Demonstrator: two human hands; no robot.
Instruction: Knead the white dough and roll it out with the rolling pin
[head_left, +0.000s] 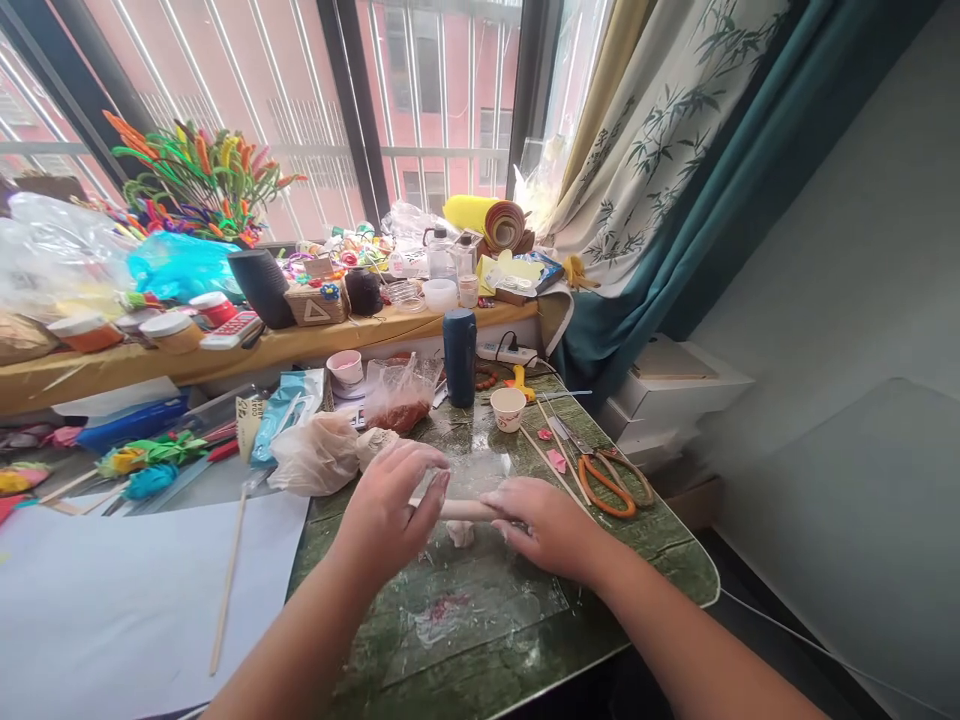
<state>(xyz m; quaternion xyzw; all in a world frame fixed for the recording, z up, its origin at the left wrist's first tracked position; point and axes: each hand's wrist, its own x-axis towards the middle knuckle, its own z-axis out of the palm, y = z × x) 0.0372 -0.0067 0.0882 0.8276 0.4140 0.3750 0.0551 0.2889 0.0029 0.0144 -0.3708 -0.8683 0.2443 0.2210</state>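
Note:
A pale wooden rolling pin point(472, 510) lies crosswise between my hands, above a small whitish lump of clay point(460, 534). My right hand point(544, 525) is closed round its right end, the thumb below. Curled at the other end is my left hand point(394, 505), its fingers arched and its thumb across the pin, which hides part of the grip. White residue marks the fingertips. Under the hands a clear plastic sheet point(487, 610), smeared with white and some pink, covers part of the dark green tabletop point(660, 570).
Beyond my hands stand a dark blue bottle point(460, 357) and a paper cup point(508, 408). Orange-handled scissors point(609, 485) and thin sticks lie at right. Plastic bags point(315, 455) and white paper point(142, 610) are at left. The window ledge point(495, 325) holds jars and craft supplies.

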